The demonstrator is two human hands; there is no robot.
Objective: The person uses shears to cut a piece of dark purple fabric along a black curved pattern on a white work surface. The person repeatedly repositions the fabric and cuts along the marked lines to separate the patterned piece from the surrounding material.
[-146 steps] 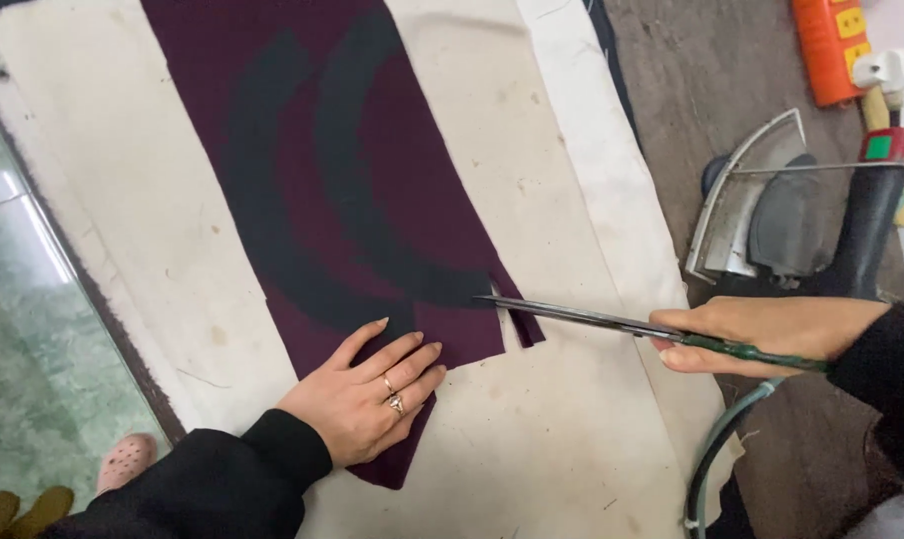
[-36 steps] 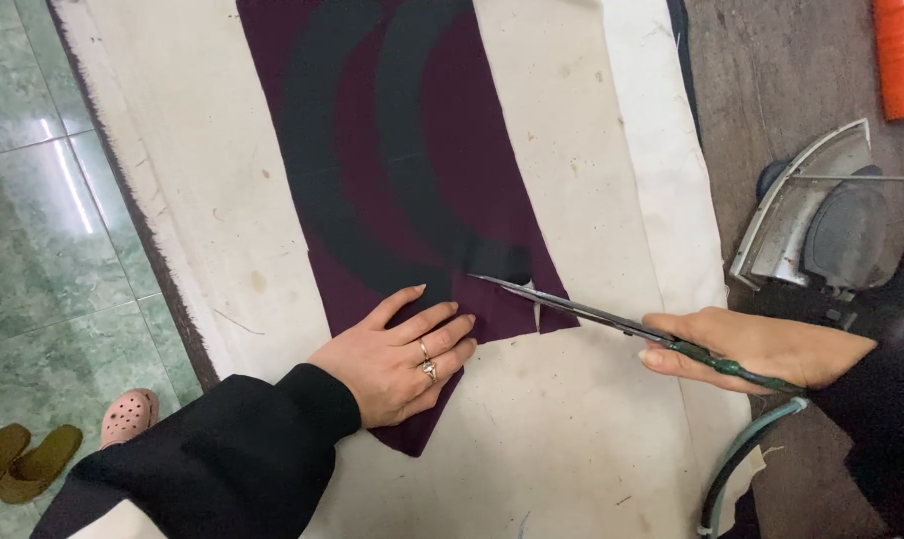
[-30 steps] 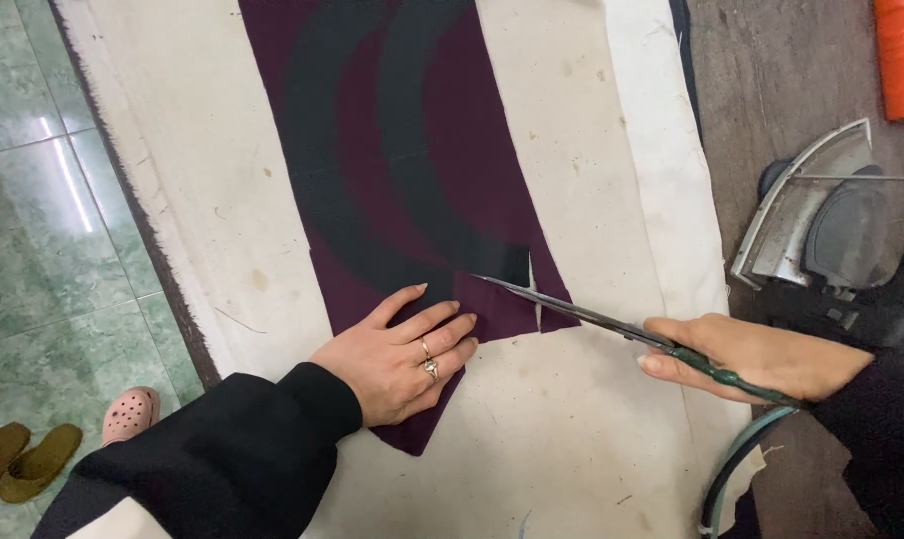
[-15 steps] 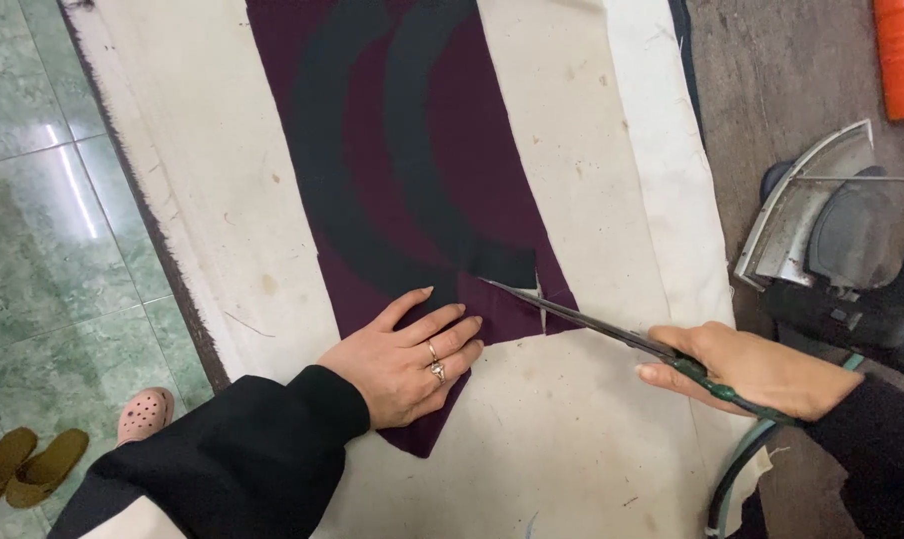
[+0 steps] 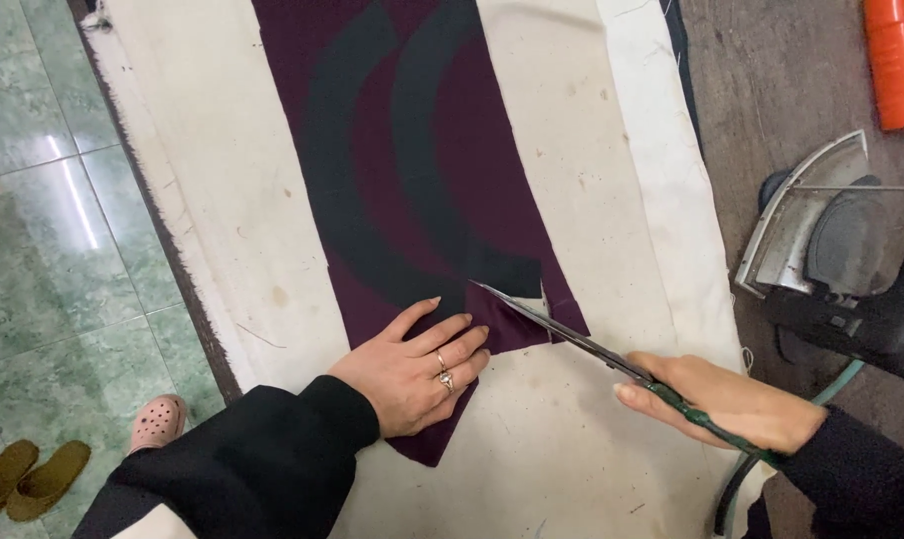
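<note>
A long strip of dark purple fabric (image 5: 472, 190) with two curved black bands (image 5: 422, 150) lies on a cream padded board (image 5: 223, 200). My left hand (image 5: 412, 374) presses flat on the strip's near end, fingers spread, rings on one finger. My right hand (image 5: 736, 404) grips green-handled scissors (image 5: 572, 339). Their blades point left into the fabric's right edge, the tip just right of my left fingers, beside a small cut notch.
A clothes iron (image 5: 851, 260) rests on the dark wooden table right of the board, its cord trailing near my right wrist. An orange device (image 5: 901, 60) sits at the top right. Green floor tiles, slippers (image 5: 33, 479) and a pink shoe (image 5: 158, 419) lie left.
The scissors' tip has pushed further left into the fabric, closer to my left fingers. My right hand sits slightly lower. The view has shifted a little; my left hand stays pressed down.
</note>
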